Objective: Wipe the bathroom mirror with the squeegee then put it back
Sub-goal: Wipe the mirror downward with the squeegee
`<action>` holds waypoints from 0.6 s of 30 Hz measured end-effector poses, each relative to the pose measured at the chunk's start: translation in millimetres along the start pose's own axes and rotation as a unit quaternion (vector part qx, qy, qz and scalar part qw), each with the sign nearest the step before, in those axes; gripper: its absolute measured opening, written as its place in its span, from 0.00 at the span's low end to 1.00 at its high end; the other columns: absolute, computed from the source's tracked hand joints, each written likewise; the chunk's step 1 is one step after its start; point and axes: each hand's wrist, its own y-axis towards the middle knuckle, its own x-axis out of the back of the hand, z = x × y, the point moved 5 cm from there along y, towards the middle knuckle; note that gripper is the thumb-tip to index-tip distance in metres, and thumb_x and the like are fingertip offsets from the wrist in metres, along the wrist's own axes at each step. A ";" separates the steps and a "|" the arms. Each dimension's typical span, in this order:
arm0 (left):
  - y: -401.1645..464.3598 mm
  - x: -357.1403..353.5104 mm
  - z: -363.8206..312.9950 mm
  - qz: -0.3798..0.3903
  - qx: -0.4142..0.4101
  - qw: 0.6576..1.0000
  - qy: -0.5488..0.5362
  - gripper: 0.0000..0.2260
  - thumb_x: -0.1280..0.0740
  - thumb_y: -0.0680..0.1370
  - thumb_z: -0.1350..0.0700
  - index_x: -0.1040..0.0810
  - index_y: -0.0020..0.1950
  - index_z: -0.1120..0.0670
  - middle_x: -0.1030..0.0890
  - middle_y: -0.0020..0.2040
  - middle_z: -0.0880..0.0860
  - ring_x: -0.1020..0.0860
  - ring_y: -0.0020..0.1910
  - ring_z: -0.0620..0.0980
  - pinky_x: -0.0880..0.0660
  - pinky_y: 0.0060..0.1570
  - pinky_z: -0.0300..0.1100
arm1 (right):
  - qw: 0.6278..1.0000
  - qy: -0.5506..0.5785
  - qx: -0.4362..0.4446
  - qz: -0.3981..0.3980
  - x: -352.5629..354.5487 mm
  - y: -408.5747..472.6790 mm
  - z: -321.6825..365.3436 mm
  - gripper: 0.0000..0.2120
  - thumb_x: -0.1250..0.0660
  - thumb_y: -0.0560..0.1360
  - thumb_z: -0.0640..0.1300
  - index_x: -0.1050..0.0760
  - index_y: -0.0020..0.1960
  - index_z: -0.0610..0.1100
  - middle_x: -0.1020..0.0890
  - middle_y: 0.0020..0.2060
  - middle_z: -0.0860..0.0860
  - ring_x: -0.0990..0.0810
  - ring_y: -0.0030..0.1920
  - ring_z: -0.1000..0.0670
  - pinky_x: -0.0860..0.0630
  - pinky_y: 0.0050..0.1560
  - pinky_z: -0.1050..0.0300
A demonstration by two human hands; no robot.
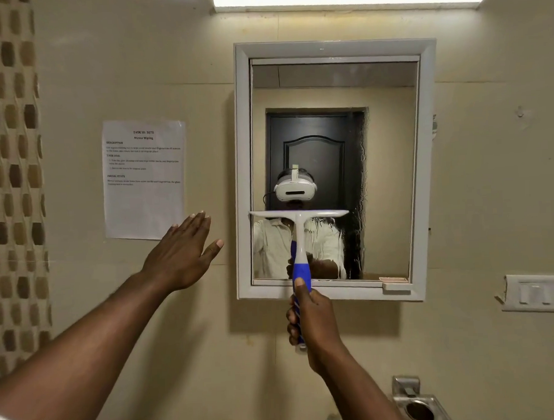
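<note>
A white-framed mirror (391,173) hangs on the beige wall. My right hand (312,322) grips the blue handle of a squeegee (300,240), whose white blade lies level across the left and middle of the glass, a little below mid-height. Water streaks run down the glass to the right of the blade, and drips show below it. My left hand (182,255) is raised flat with fingers apart in front of the wall, left of the mirror frame, holding nothing.
A printed task sheet (144,180) is stuck to the wall left of the mirror. A switch plate (539,293) sits at the right. A metal holder (417,407) is mounted below right. A tube light (349,0) glows above.
</note>
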 end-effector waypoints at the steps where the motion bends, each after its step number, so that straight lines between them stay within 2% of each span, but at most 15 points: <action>1: -1.4 -1.9 0.5 0.002 0.000 1.000 0.000 0.30 0.54 0.80 0.39 0.56 0.77 0.53 0.56 0.79 0.49 0.57 0.77 0.45 0.57 0.75 0.45 | 1.000 -0.003 -0.004 -0.001 1.0 -3.3 -6.2 0.18 0.42 0.79 0.56 0.32 0.38 0.43 0.30 0.23 0.50 0.36 0.21 0.52 0.39 0.24 0.61; 18: -32.9 -44.8 7.1 0.049 0.012 0.999 -0.012 0.30 0.55 0.80 0.40 0.56 0.77 0.53 0.56 0.79 0.49 0.57 0.77 0.45 0.57 0.75 0.45 | 0.995 -0.032 -0.090 -0.016 21.6 -44.9 -96.1 0.20 0.42 0.78 0.57 0.30 0.39 0.41 0.29 0.22 0.49 0.34 0.21 0.51 0.35 0.23 0.61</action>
